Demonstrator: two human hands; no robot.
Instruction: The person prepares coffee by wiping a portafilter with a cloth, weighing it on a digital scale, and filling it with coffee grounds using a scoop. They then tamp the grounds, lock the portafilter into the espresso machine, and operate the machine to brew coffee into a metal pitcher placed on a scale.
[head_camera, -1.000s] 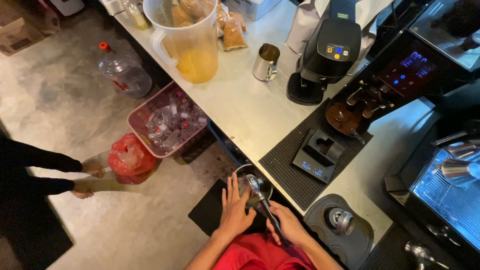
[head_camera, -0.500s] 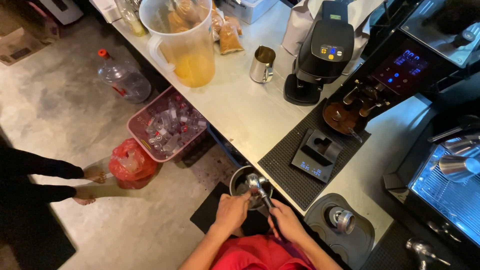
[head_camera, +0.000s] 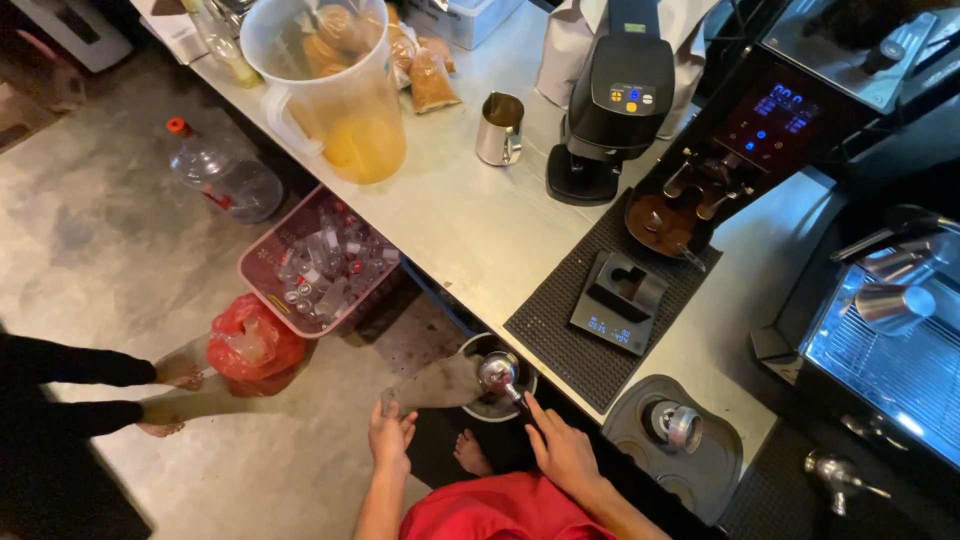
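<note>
Below the near edge of the steel desk (head_camera: 470, 220), the person's two bare hands worked over a round dark bin (head_camera: 497, 378) that stood on the floor. Their right hand (head_camera: 562, 452) had its grip clenched around the black handle of a portafilter (head_camera: 500, 372), whose shiny metal basket sat over the bin's opening. Their left hand (head_camera: 390, 437) reached up with fingers closed on the lower end of a greyish cloth (head_camera: 437, 384), which stretched toward the portafilter's basket and touched it. A bare foot (head_camera: 468, 452) showed between the two forearms, above a red garment. On the desk, a black ribbed mat (head_camera: 560, 335) carried a small scale (head_camera: 618, 304) with lit digits, just beside a coffee grinder (head_camera: 735, 130) with a blue display. Farther back stood a second black grinder (head_camera: 612, 105), a steel milk jug (head_camera: 499, 128) and a large clear pitcher (head_camera: 335, 85) holding orange liquid. On the floor to the left lay a pink basket (head_camera: 320, 265) of empty bottles, a red plastic bag (head_camera: 250, 340) and a big water bottle (head_camera: 222, 178). Another person's bare feet (head_camera: 170, 390) stood near the bag.
</note>
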